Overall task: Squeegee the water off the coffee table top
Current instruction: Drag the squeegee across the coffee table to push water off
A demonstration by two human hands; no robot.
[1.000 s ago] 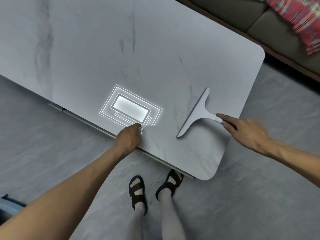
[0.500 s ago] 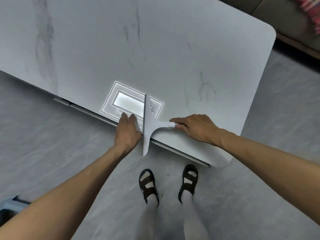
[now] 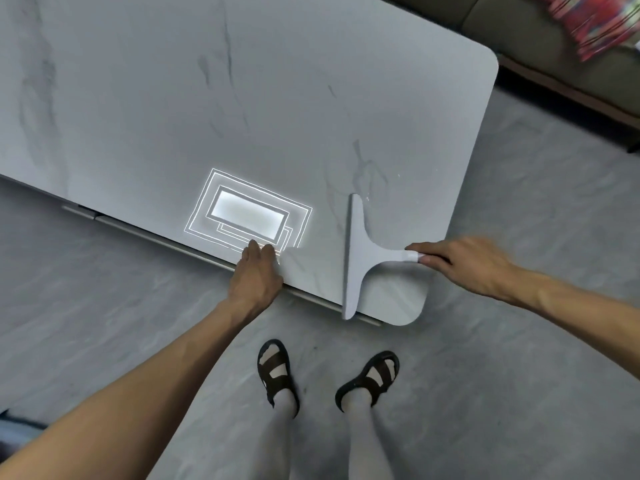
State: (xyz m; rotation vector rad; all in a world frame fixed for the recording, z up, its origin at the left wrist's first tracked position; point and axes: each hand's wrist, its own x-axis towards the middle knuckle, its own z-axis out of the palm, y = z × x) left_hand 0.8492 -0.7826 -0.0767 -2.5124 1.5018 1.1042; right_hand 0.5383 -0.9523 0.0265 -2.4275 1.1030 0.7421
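Note:
A grey marble-patterned coffee table top (image 3: 242, 98) fills the upper part of the view. A white squeegee (image 3: 356, 251) lies blade-down on its near right corner, the blade running front to back and sticking out past the near edge. My right hand (image 3: 460, 261) grips the end of the squeegee's handle. My left hand (image 3: 258, 275) rests flat on the table's near edge, left of the blade, fingers together on the top. A few small droplets glint beyond the blade's far end.
A bright reflection of a ceiling lamp (image 3: 247, 213) shows on the top beside my left hand. A sofa (image 3: 554, 46) with a red striped cloth (image 3: 595, 22) stands at the far right. My sandalled feet (image 3: 277, 372) stand on the grey floor below the table edge.
The squeegee swept left to my left hand half a second ago, then came back right to the near right corner. My left hand stayed on the edge.

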